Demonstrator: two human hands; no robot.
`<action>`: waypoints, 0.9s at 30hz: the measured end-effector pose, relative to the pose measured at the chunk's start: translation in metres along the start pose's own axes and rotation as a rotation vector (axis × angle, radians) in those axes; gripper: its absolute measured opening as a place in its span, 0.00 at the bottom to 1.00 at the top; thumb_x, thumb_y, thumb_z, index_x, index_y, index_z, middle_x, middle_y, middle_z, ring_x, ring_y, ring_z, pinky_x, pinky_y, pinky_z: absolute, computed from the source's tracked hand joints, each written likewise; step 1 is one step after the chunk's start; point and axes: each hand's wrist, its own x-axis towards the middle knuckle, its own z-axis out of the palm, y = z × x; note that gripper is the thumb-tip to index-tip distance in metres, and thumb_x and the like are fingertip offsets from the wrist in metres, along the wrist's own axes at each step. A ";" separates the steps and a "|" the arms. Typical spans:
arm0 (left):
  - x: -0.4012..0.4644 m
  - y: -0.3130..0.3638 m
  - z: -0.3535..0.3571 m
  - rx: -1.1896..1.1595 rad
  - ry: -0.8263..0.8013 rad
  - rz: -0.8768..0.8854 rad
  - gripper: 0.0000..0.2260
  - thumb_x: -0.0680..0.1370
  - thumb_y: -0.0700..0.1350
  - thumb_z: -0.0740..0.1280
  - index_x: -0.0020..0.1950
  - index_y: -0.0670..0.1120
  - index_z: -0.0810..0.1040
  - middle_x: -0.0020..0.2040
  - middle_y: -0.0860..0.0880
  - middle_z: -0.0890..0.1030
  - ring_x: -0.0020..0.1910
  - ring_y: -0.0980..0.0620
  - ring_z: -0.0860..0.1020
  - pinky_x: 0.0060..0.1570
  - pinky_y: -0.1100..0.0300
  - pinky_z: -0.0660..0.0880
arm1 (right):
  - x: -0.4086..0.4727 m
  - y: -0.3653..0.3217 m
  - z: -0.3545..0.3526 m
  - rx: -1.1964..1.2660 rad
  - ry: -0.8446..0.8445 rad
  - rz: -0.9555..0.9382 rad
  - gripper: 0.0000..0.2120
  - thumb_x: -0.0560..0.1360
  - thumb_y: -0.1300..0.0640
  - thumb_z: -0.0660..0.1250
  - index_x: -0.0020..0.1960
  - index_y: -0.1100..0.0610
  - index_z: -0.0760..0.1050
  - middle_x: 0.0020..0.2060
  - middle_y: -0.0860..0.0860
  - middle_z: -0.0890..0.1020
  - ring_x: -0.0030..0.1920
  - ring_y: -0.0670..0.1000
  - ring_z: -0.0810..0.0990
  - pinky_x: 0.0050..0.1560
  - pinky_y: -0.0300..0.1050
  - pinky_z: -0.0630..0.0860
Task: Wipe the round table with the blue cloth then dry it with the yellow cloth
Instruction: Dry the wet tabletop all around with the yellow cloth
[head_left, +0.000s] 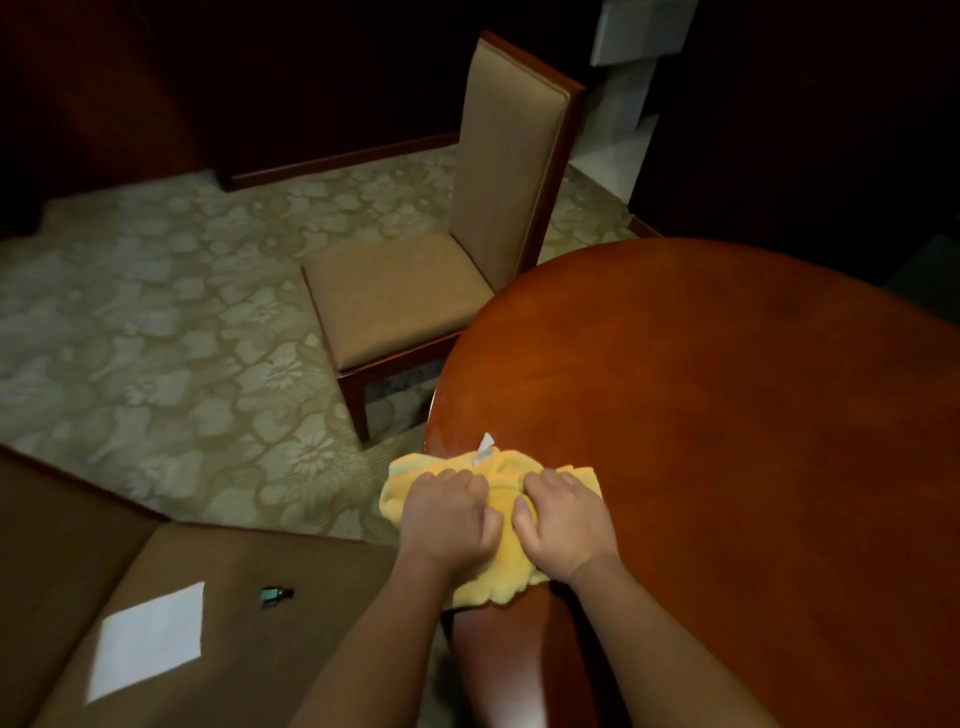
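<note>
1. The drying step looks to be in hand: both hands work the yellow cloth (498, 480) at the table's (727, 415) rim, at about 8 o'clock of the round top
2. The left hand (451, 514) has its fingers curled into the cloth, bunching it; the right hand (563, 519) does the same just beside it, thumb pinching a fold
3. The cloth lies half on the top and half over the edge; the blue cloth is not in view
4. Next move, as I judge it: spread the bunch flatter and sweep it toward 12 and 3 o'clock, where most of the top lies, pressing evenly
5. The cloth is thick, fluffy and crumpled, with a small white tag (485, 447) at its far side; the table is smooth, glossy reddish wood with a rounded edge
6. At 11 o'clock a chair (415, 296) with tan padding and a dark wood frame stands on a carpet (156, 312) with a pale flower pattern
</note>
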 end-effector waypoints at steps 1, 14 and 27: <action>-0.013 0.003 -0.003 -0.004 -0.014 0.007 0.10 0.64 0.50 0.56 0.27 0.46 0.70 0.24 0.49 0.71 0.23 0.48 0.70 0.26 0.61 0.62 | -0.014 -0.005 0.000 -0.005 0.010 0.003 0.14 0.71 0.47 0.55 0.37 0.55 0.72 0.32 0.51 0.76 0.33 0.54 0.77 0.28 0.45 0.72; -0.020 -0.004 0.007 -0.067 0.053 0.050 0.09 0.65 0.49 0.58 0.29 0.46 0.70 0.26 0.48 0.71 0.24 0.47 0.70 0.26 0.58 0.64 | -0.019 -0.001 0.015 -0.017 0.131 -0.103 0.12 0.71 0.47 0.57 0.36 0.53 0.73 0.31 0.49 0.75 0.32 0.51 0.76 0.26 0.40 0.69; 0.111 -0.061 0.018 -0.050 0.007 0.149 0.11 0.66 0.50 0.57 0.29 0.45 0.73 0.26 0.48 0.73 0.24 0.47 0.70 0.26 0.59 0.64 | 0.100 0.020 0.021 0.006 0.150 0.003 0.13 0.72 0.48 0.56 0.37 0.55 0.74 0.31 0.50 0.75 0.32 0.52 0.77 0.28 0.41 0.70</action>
